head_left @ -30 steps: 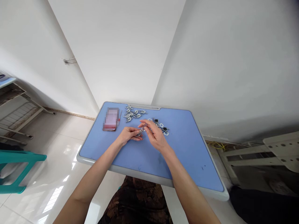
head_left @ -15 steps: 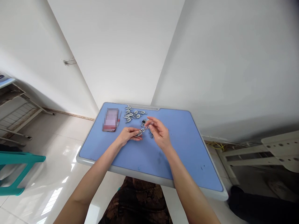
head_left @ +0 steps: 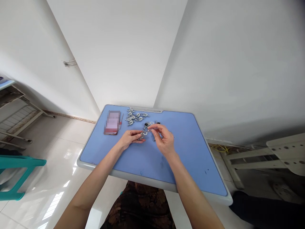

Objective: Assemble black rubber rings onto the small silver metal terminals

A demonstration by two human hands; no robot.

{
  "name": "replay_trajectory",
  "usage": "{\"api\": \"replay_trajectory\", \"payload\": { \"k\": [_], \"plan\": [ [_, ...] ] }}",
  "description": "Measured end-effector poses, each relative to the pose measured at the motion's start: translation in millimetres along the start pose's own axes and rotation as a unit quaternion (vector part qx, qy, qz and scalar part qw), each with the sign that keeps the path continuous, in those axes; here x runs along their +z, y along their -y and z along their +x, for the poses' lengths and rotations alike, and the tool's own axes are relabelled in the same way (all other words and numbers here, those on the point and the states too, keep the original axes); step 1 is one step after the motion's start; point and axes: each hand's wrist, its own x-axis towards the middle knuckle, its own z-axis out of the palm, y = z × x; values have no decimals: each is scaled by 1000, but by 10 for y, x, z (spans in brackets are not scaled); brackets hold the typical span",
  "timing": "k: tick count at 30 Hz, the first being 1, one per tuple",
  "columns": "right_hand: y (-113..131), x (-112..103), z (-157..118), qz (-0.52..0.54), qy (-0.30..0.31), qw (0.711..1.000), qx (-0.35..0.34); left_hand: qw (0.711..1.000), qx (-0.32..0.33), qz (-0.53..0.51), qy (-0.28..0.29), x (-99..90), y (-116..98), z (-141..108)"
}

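My left fingers (head_left: 136, 136) curl closed on a small metal fitting (head_left: 142, 136), steadying it over the blue desk (head_left: 188, 168) so my right fingertips (head_left: 150, 128) can pinch its far end; more fittings (head_left: 134, 116) lie heaped ahead, near a blurred phone (head_left: 111, 122).

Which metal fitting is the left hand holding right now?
The small metal fitting pinched in the left hand; the others lie loose, most in the cluster farther up the blue tabletop.
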Motion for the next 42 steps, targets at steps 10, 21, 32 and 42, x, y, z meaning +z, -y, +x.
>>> {"api": "replay_trajectory", "payload": {
  "k": [10, 21, 32, 42],
  "plan": [
    [25, 3, -11, -28, 12, 999, -33, 999, 17, -28, 5, -2, -5, 9],
    [-2, -11, -93, -101, -21, 992, -66, 981, 158, 62, -90, 47, 32, 48],
    [-107, 22, -125, -118, 85, 989, -5, 921, 290, 202, -163, 34, 72, -9],
    [-127, 99, -173, -241, 123, 959, -88, 929, 307, 152, -139, 4, 63, 15]
  ]
}}
